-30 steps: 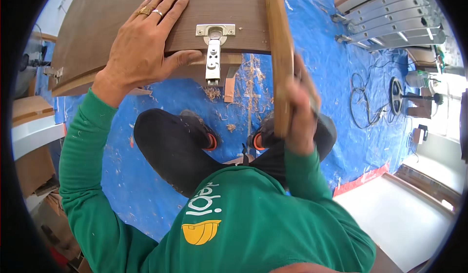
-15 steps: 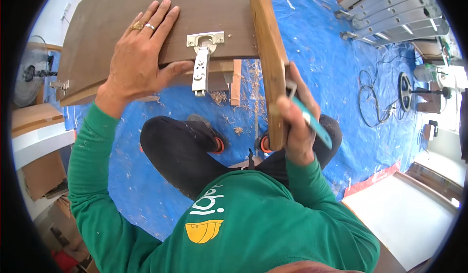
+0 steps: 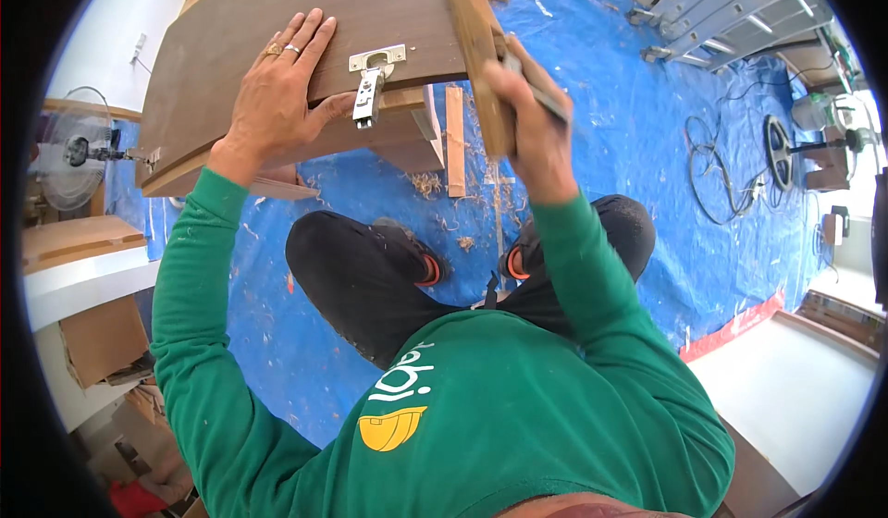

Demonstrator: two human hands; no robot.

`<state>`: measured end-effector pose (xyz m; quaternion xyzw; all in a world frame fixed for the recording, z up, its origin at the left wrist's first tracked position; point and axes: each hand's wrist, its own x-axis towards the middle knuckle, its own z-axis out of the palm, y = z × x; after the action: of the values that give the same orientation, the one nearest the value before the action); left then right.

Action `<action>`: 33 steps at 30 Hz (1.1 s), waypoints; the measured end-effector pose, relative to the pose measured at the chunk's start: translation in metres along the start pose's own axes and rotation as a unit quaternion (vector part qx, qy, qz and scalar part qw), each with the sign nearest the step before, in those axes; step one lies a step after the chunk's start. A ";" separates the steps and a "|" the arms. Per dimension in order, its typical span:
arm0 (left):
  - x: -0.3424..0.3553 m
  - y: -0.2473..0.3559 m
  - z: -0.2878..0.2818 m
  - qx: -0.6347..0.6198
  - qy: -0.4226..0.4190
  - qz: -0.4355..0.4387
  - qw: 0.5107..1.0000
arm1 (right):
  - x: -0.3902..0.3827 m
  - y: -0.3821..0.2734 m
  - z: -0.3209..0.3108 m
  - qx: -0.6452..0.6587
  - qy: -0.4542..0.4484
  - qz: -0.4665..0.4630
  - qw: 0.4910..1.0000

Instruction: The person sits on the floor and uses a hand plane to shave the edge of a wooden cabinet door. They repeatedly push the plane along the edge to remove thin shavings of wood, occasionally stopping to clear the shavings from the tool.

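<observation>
My left hand [image 3: 268, 106] lies flat on a brown wooden door panel [image 3: 388, 5], fingers stretched out and the thumb along its near edge. Beside the thumb, a metal cup hinge [image 3: 368, 97] is fixed to the panel, its arm sticking out over that edge. My right hand [image 3: 538, 139] is wrapped around a long wooden hand plane [image 3: 474, 42], which lies along the panel's right edge. A blurred piece, probably the plane's iron, shows at my fingers. The plane's underside and its far end cannot be seen.
Blue plastic sheeting [image 3: 592, 83] covers the floor, with curled wood shavings [image 3: 425, 183] and a narrow wood strip [image 3: 455, 143] on it. A folded ladder [image 3: 731, 18] lies at the far right, near a black cable [image 3: 708, 180]. At the left stands a fan [image 3: 79, 148].
My right hand has pushed the plane forward, away from my body, along the panel's right edge. My left hand stays pressed on the panel. The whole view has shifted slightly.
</observation>
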<state>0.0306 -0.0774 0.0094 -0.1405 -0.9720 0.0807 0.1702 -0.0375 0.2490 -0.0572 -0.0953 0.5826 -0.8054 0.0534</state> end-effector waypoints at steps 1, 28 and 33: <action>0.000 0.000 0.001 -0.008 0.004 0.004 1.000 | -0.021 -0.006 -0.001 -0.021 0.005 -0.005 1.000; 0.022 -0.003 -0.006 -0.010 0.014 0.016 1.000 | 0.199 0.016 0.039 0.038 0.053 0.089 0.994; -0.001 0.003 -0.004 -0.014 -0.011 -0.026 1.000 | 0.083 0.017 0.028 0.087 -0.009 0.060 0.994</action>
<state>0.0333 -0.0745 0.0126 -0.1167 -0.9781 0.0646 0.1598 -0.1132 0.2012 -0.0575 -0.0620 0.5143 -0.8476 0.1153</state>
